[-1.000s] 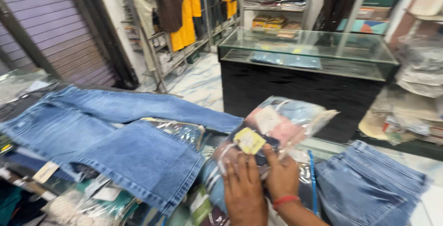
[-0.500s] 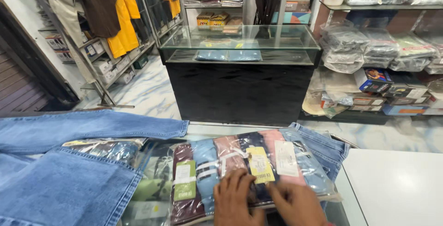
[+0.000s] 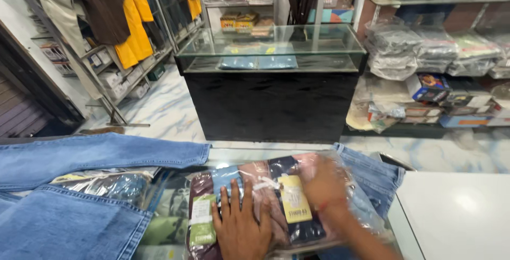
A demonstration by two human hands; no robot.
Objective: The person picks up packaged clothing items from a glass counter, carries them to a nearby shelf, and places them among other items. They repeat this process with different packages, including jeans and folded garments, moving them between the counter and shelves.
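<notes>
Left hand (image 3: 240, 223) flat, fingers spread, pressing glossy clear packet (image 3: 265, 201) of folded cloth in maroon, pink, navy, on the counter (image 3: 457, 212) | right hand (image 3: 326, 188) blurred on packet's right side, grip unclear | crinkly wrap, paper tags | blue denim jeans (image 3: 69, 196) at left | glass case (image 3: 271, 53) beyond

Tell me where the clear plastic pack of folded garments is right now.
In the head view, the clear plastic pack of folded garments lies bottom centre on the counter, under the left hand and right hand, between the blue jeans and another denim piece.
</notes>
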